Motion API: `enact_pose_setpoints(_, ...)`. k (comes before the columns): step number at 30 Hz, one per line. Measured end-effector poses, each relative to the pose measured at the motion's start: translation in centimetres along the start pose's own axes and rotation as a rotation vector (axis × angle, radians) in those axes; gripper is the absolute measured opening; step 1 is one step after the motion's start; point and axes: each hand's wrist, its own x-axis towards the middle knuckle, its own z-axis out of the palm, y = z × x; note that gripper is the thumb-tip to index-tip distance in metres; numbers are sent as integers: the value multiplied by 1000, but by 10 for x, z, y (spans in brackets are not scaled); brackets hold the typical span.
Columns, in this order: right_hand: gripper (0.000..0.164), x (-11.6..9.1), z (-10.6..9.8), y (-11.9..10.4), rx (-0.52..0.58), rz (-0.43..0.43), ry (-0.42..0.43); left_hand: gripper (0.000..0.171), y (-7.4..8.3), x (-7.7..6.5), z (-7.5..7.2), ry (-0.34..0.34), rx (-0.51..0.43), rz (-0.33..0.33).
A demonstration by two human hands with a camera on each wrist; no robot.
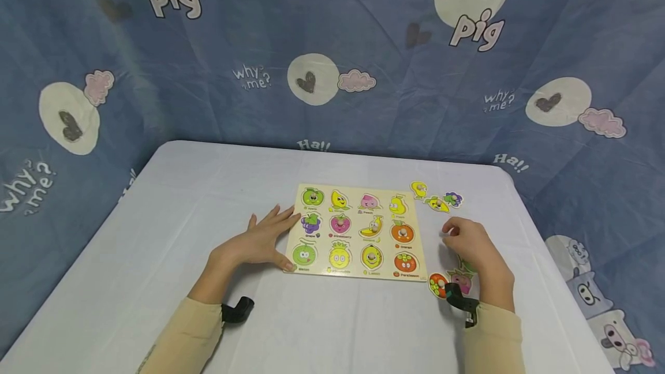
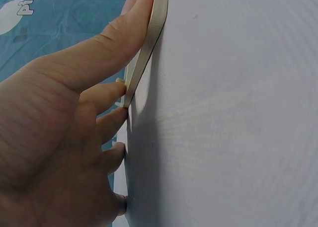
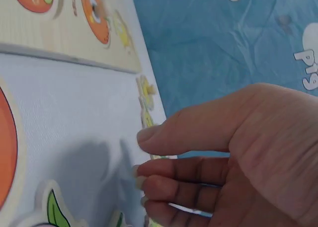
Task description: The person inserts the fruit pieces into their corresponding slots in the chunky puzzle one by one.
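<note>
A wooden fruit puzzle board (image 1: 356,236) lies on the table, with knobbed pieces such as the strawberry (image 1: 340,224) and the orange (image 1: 402,233) in it. Against its left edge spreads my left hand (image 1: 254,241), thumb at the near corner and fingertips along the side. To the right of the board, my right hand (image 1: 473,245) is over the table with its fingers loosely bent; in the right wrist view a gap shows between thumb and fingers, with nothing in it. Under that wrist lie a persimmon piece (image 1: 438,285) and a pinkish-purple piece (image 1: 461,281), partly covered.
Beyond the right hand, near the board's far right corner, lie a grape piece (image 1: 453,199) and two yellow fruit pieces, one round-topped (image 1: 418,190) and one with leaves (image 1: 438,205). A white cloth covers the table (image 1: 218,178). Blue printed fabric (image 1: 332,27) hangs behind it.
</note>
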Motion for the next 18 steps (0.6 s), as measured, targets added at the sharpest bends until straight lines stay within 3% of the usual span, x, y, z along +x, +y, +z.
enact_pose_setpoints(6, 24, -2, -5, 4, -17, 34, -45, 127, -1, -1, -1, 2, 1, 0)
enact_pose_setpoints(18, 21, -5, -10, 14, -22, 56, -44, 127, 1, -2, -2, -3, -15, 9)
